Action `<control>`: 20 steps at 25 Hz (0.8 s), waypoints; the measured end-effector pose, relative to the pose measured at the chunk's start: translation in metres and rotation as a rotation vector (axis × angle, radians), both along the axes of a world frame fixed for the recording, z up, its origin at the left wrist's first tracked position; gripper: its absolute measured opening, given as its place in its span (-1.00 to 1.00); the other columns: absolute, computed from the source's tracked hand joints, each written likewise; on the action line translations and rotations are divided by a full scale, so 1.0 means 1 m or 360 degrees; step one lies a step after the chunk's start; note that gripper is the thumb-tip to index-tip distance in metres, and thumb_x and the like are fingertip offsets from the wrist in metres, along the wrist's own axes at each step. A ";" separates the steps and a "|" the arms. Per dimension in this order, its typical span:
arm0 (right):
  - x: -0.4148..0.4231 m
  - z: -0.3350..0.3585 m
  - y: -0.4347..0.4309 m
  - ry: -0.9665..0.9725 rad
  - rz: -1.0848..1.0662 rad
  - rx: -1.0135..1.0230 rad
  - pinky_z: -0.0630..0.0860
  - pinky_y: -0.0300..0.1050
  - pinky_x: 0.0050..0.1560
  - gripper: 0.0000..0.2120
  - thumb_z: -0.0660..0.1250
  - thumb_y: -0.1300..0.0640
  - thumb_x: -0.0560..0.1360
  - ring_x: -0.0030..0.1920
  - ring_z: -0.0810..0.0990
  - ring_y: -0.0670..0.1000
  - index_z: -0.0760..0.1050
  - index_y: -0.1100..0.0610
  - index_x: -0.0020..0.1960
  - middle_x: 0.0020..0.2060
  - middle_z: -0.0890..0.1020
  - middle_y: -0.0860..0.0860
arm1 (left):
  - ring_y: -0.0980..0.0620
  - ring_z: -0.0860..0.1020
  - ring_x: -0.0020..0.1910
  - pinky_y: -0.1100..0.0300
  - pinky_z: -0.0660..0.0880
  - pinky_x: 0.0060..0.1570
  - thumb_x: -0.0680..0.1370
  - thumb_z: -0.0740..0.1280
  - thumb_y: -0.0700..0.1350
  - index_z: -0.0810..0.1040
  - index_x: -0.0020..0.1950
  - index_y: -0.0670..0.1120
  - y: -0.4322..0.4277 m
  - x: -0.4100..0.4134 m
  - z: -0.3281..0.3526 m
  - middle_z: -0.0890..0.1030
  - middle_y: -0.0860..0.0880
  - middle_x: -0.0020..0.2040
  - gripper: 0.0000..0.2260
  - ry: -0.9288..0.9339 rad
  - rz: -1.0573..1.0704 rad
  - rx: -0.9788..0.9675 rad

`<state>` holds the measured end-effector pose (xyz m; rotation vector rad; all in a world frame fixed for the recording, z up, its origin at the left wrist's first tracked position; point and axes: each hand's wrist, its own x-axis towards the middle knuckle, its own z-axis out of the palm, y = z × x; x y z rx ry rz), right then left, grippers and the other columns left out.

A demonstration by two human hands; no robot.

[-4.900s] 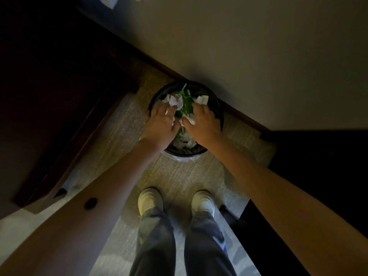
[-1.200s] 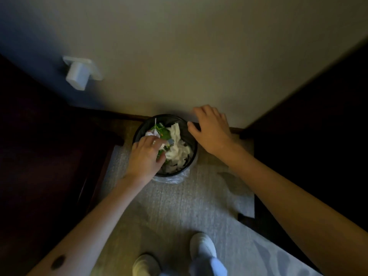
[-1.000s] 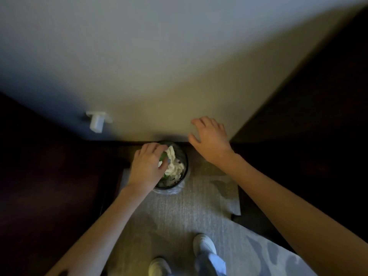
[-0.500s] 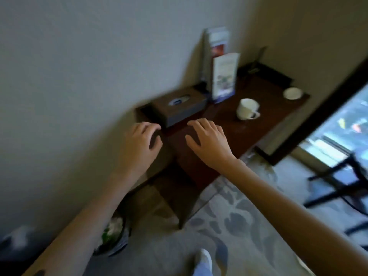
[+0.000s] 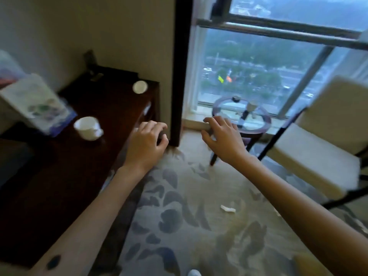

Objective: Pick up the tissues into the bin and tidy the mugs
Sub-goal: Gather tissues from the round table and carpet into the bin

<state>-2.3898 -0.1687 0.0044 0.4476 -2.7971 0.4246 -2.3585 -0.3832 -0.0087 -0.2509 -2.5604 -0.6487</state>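
A white mug (image 5: 88, 128) stands on the dark wooden side table (image 5: 59, 176) at the left, handle toward the right. A small white dish or cup (image 5: 140, 87) sits near the table's far corner. A crumpled white tissue (image 5: 228, 208) lies on the patterned carpet (image 5: 189, 226) between my arms. My left hand (image 5: 146, 143) hovers over the table's right edge, fingers curled loosely and holding nothing. My right hand (image 5: 223, 136) floats in mid air, fingers apart and empty. The bin is out of sight.
A leaflet (image 5: 37, 103) leans at the table's left. A round glass side table (image 5: 242, 118) with small items stands by the window (image 5: 268, 56). A cream armchair (image 5: 322, 140) with a dark frame fills the right side.
The view swung from the bin in the dark corner up and right to the side table, window and chair. Both hands left the bin and now hang empty in the air.
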 end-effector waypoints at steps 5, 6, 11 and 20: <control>-0.058 -0.032 0.139 -0.0142 -0.0346 0.0011 0.32 0.02 0.19 -0.66 0.19 -0.01 0.54 0.23 0.44 0.14 0.39 0.11 0.26 0.19 0.52 0.09 | -0.14 0.49 0.09 -0.02 0.37 0.08 0.48 0.27 -0.17 0.53 0.10 -0.13 0.123 -0.103 -0.028 0.60 -0.11 0.04 -0.79 -0.0174 -0.0220 0.0003; -0.067 -0.038 0.159 -0.0166 -0.0413 -0.0010 0.33 0.03 0.20 -0.65 0.19 -0.01 0.54 0.23 0.44 0.14 0.39 0.11 0.26 0.19 0.52 0.10 | -0.14 0.48 0.10 -0.02 0.37 0.09 0.49 0.27 -0.16 0.53 0.11 -0.13 0.142 -0.119 -0.034 0.60 -0.11 0.05 -0.78 -0.0220 -0.0268 -0.0009; -0.120 -0.068 0.235 -0.0274 -0.0683 -0.0043 0.36 0.03 0.23 -0.61 0.16 -0.03 0.54 0.24 0.45 0.09 0.36 0.11 0.32 0.22 0.51 0.08 | -0.15 0.49 0.11 -0.04 0.37 0.10 0.49 0.26 -0.17 0.53 0.11 -0.14 0.214 -0.212 -0.061 0.60 -0.13 0.05 -0.78 -0.0343 -0.0471 -0.0114; -0.329 -0.126 0.288 -0.0460 -0.0911 -0.0075 0.36 0.07 0.29 -0.57 0.15 -0.04 0.55 0.28 0.42 0.09 0.32 0.12 0.36 0.26 0.49 0.10 | -0.14 0.46 0.14 -0.02 0.36 0.10 0.51 0.23 -0.12 0.49 0.18 -0.12 0.279 -0.450 -0.122 0.57 -0.13 0.10 -0.75 -0.0534 -0.0589 -0.0208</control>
